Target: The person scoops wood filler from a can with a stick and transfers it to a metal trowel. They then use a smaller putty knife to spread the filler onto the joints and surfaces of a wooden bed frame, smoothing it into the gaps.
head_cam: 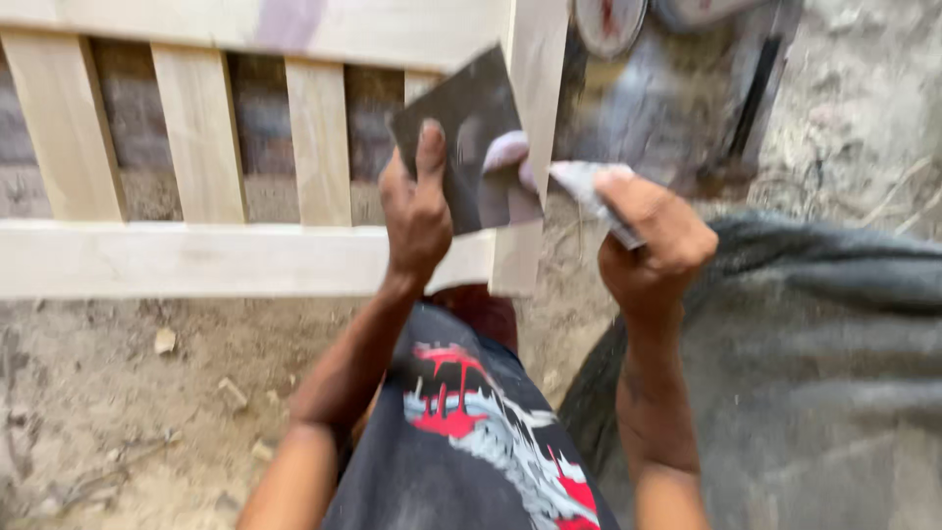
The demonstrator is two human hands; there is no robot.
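Printed shorts [461,432] fill the near foreground; above them the left hand [416,211] grips a dark square plate [466,137] bearing a pale blob of filler [510,162] — held against the wooden frame [196,257]. Right hand [655,240] — closed on a putty knife [594,191], blade pointing left toward the filler, just beside it.

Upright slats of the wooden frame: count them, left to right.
4 slats show fully between the two rails: far left, second, third, and the thick end post. A fifth peeks out behind the dark sheet in the left hand.
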